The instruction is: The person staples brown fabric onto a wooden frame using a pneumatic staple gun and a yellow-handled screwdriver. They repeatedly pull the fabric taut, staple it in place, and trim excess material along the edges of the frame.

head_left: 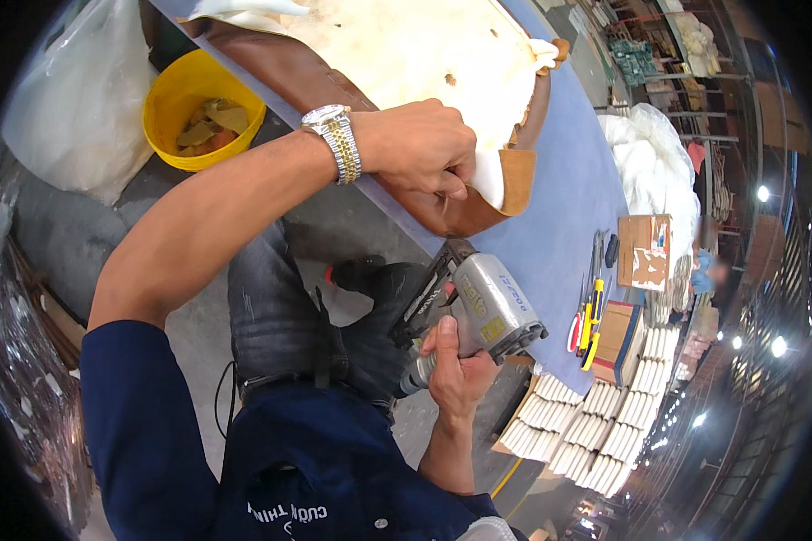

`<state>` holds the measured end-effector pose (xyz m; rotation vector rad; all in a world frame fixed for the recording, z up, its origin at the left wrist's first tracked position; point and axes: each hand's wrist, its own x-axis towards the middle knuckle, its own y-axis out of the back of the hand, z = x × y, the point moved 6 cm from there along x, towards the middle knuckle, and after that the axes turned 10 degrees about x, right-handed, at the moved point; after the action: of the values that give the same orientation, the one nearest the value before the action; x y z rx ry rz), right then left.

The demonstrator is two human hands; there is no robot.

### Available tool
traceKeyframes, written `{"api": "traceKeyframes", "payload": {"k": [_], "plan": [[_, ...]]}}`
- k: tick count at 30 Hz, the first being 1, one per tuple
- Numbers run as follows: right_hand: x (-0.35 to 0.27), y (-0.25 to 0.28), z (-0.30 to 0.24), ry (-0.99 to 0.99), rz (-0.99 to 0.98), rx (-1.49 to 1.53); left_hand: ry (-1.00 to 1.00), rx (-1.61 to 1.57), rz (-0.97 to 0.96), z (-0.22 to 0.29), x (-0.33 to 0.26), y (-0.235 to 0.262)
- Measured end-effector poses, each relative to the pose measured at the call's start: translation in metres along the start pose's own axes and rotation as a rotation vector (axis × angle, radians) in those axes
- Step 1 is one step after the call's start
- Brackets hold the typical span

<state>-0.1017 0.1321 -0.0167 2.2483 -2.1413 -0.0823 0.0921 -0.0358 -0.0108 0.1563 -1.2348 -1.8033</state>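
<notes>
A cream padded panel (424, 54) lies on the blue-covered table (582, 207), with brown leather (289, 77) folded up round its edges. At its near corner my left hand (419, 149) is closed, pinching the leather's edge next to a tuft of white padding (488, 176). The left wrist bears a metal watch (341, 140). In my right hand (458, 365) is a grey and black pneumatic staple gun (496, 293), gripped by its handle. Its nose sits close to the folded leather just below my left hand; whether they touch, I cannot tell.
A yellow bucket (158, 117) of scraps stands on the floor beside a white plastic bag (81, 99). Toward the table's right edge lie screwdrivers (595, 307) and cardboard boxes (641, 252). Stacked cream strips (586, 428) and a plastic-wrapped bundle (654, 167) stand beyond.
</notes>
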Motion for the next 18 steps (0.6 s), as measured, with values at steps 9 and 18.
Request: {"api": "traceKeyframes", "payload": {"k": [9, 18], "plan": [[0.014, -0.022, 0.003, -0.007, 0.077, -0.137, -0.078, -0.022, 0.062, -0.003, 0.003, 0.003], [0.028, -0.035, -0.005, -0.014, 0.117, -0.251, -0.063, 0.019, 0.090, -0.006, 0.006, 0.003]]}}
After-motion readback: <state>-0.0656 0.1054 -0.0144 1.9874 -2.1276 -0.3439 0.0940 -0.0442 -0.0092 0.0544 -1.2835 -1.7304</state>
